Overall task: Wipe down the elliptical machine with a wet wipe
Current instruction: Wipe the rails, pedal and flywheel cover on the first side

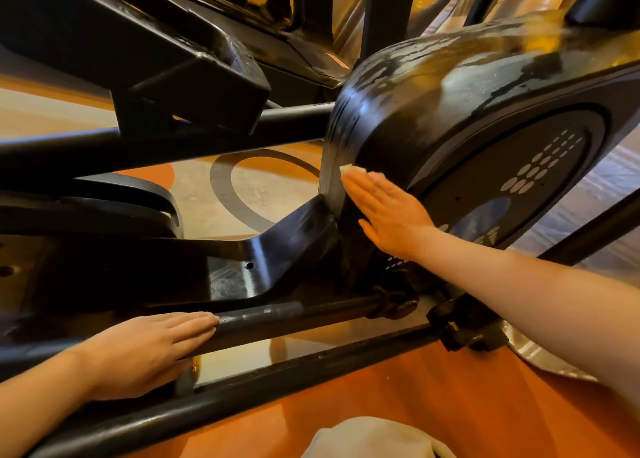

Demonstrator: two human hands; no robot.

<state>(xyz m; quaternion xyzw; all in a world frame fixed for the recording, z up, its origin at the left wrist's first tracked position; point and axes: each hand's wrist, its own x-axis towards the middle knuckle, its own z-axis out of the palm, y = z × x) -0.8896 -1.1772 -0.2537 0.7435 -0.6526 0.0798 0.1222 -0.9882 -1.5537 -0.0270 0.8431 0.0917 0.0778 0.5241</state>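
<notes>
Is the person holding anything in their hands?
The right hand presses a wet wipe flat against the flywheel cover; only its edge peeks past the fingers. The left hand grips nothing; it rests flat on a bar.

Warm dim light, wet glare on housing [450,87], wide-angle edge distortion.

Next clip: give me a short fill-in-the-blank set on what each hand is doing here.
1. The right hand presses a ____ against the flywheel housing.
2. The left hand rests flat on a black ____.
3. The housing's top looks streaked and ____.

Missing: wipe; bar; wet
</notes>
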